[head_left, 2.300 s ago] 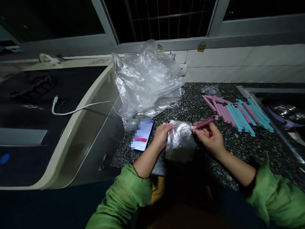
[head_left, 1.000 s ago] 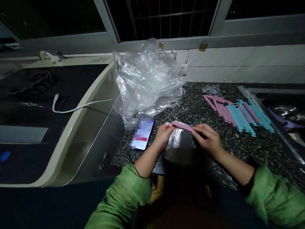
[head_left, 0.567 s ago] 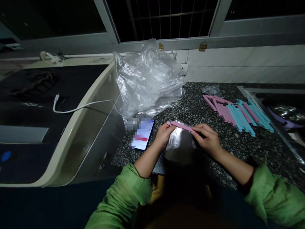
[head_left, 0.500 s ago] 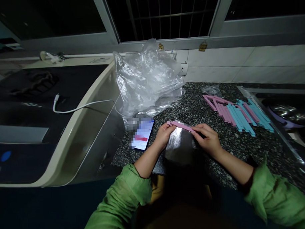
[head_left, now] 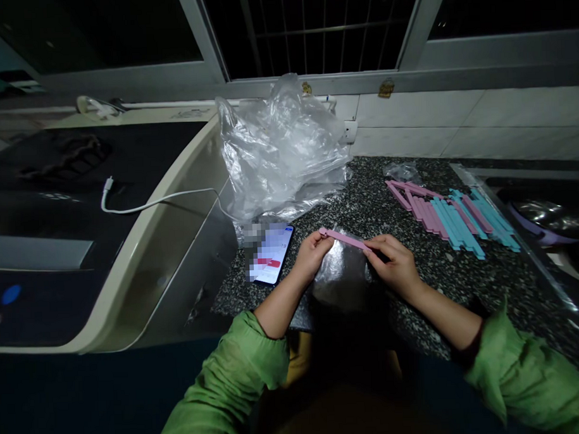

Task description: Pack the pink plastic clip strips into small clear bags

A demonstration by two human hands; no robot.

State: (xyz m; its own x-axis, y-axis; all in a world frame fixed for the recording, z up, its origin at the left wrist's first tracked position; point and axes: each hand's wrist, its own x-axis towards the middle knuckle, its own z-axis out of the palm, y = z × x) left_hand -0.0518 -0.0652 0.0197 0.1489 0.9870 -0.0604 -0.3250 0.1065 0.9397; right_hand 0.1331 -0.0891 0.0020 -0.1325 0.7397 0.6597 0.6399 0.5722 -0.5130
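Note:
A pink sealing clip [head_left: 343, 238] lies across the top of a small clear plastic bag [head_left: 343, 275] on the speckled dark counter [head_left: 374, 208]. My left hand [head_left: 311, 254] pinches the clip's left end together with the bag's top. My right hand [head_left: 393, 264] pinches the clip's right end. Both hands are closed, and the bag hangs below them over the counter's front edge.
A pile of pink and blue clips [head_left: 453, 214] lies to the right. Behind stands a large crumpled clear bag [head_left: 280, 151]. A lit phone [head_left: 270, 254] rests left of my hands. A white cable [head_left: 151, 199] runs over a dark appliance [head_left: 80, 218]. A sink [head_left: 541, 214] is far right.
The pink clip, earlier open with one arm sticking out to the right in my right hand, now lies shut along the bag's top. Both hands have stayed nearly in place.

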